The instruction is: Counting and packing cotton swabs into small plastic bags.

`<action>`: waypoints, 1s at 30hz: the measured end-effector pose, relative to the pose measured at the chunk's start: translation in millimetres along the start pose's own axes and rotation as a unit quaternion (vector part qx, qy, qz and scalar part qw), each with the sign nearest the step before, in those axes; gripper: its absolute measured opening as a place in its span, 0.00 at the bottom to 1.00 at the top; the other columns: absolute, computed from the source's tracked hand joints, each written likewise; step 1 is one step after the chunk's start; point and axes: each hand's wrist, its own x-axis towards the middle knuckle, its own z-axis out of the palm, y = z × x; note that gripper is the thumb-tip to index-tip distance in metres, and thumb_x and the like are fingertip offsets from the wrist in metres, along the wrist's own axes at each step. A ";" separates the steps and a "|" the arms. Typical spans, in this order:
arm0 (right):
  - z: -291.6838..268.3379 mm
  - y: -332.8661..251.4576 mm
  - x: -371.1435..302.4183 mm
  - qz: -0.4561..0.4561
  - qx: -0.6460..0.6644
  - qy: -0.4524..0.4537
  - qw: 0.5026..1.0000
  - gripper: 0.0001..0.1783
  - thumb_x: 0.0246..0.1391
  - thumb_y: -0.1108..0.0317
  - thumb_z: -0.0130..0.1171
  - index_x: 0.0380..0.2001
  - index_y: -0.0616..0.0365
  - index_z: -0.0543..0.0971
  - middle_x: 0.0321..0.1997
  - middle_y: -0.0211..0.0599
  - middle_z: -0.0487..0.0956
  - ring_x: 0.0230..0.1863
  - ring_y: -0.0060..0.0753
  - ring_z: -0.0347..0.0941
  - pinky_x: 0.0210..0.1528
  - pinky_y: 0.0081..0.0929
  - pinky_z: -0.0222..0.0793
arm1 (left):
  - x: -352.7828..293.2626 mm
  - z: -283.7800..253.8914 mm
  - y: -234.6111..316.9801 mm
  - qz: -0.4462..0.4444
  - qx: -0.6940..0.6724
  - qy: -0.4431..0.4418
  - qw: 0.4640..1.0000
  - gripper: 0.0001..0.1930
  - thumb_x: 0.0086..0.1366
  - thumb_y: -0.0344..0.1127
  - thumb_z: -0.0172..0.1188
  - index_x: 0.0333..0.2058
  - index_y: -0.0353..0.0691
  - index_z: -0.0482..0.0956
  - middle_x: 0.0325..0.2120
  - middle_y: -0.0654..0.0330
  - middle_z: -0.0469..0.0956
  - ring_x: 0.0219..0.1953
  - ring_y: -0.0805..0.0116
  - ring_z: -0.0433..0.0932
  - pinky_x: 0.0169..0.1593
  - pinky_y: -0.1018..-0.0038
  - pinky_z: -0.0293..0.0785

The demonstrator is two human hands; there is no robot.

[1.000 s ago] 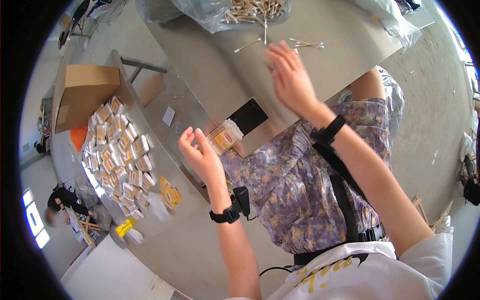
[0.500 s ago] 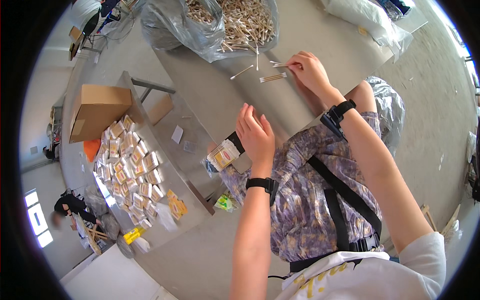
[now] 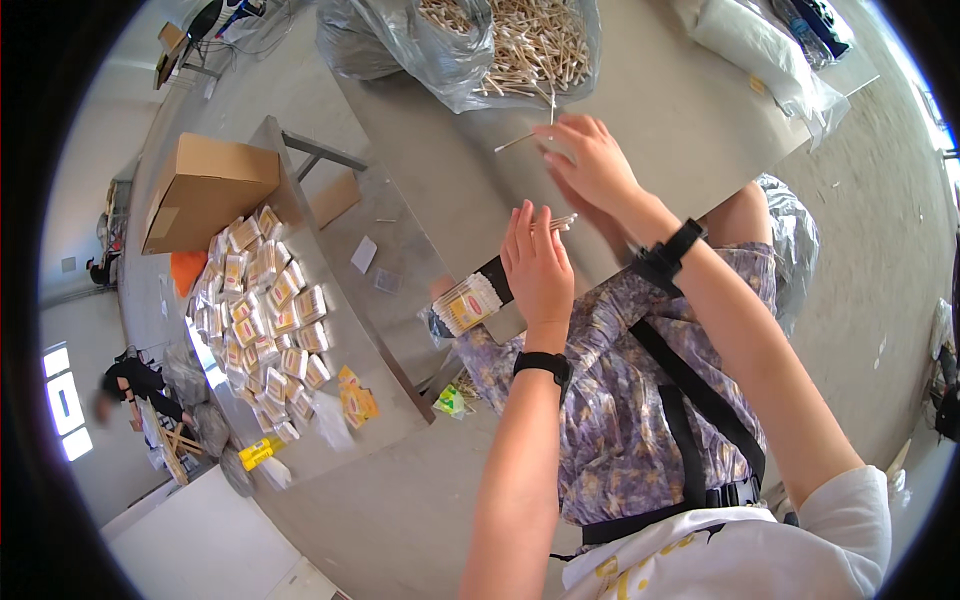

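My left hand (image 3: 538, 262) is closed around a few cotton swabs, whose white tips (image 3: 566, 222) stick out past its fingers on the right. Up and to the right, my right hand (image 3: 592, 165), slightly blurred, has its fingertips at the end of a single cotton swab (image 3: 515, 143) on the table. Another cotton swab (image 3: 552, 104) leans out from a grey plastic bag (image 3: 465, 95) filled with loose swabs (image 3: 540, 50). Left of my left hand, a clear pack of cotton swabs (image 3: 468, 305) rests by my knee, beside a black strap.
On a lower table at left lies a heap of filled swab packs (image 3: 265, 310) next to an open cardboard box (image 3: 210, 195). Yellow-orange labels (image 3: 357, 398) and a yellow tube (image 3: 261, 452) lie near its front edge. A white plastic roll (image 3: 745, 50) occupies the far right tabletop.
The swabs that lay bundled on the table and those in my right hand are gone from there; swabs now show in my left hand. My right hand has moved left to the single swab.
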 end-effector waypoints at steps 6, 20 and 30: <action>21.9 14.1 34.9 -0.030 -0.074 -0.031 0.996 0.18 0.57 0.61 0.61 0.51 0.49 0.81 0.56 0.36 0.76 0.61 0.42 0.68 0.63 0.39 0.63 | 0.8 0.0 4.9 -0.008 -0.009 0.000 1.000 0.10 0.69 0.32 0.56 0.48 0.44 0.75 0.56 0.57 0.72 0.61 0.52 0.70 0.62 0.56 0.67; 37.2 0.5 43.6 -0.122 -0.010 -0.002 0.992 0.09 0.51 0.67 0.64 0.37 0.53 0.81 0.45 0.28 0.80 0.53 0.36 0.72 0.58 0.35 0.66 | -0.3 -2.0 2.2 -0.011 -0.022 -0.002 1.000 0.09 0.68 0.31 0.56 0.46 0.44 0.75 0.56 0.57 0.72 0.61 0.52 0.69 0.63 0.56 0.66; 6.9 -8.8 10.6 -0.221 -0.017 -0.175 0.959 0.07 0.49 0.70 0.62 0.33 0.55 0.77 0.35 0.35 0.77 0.44 0.42 0.74 0.48 0.38 0.71 | 0.1 -3.9 4.2 -0.041 -0.010 0.040 0.998 0.16 0.65 0.33 0.60 0.51 0.41 0.71 0.61 0.53 0.69 0.64 0.52 0.67 0.66 0.53 0.63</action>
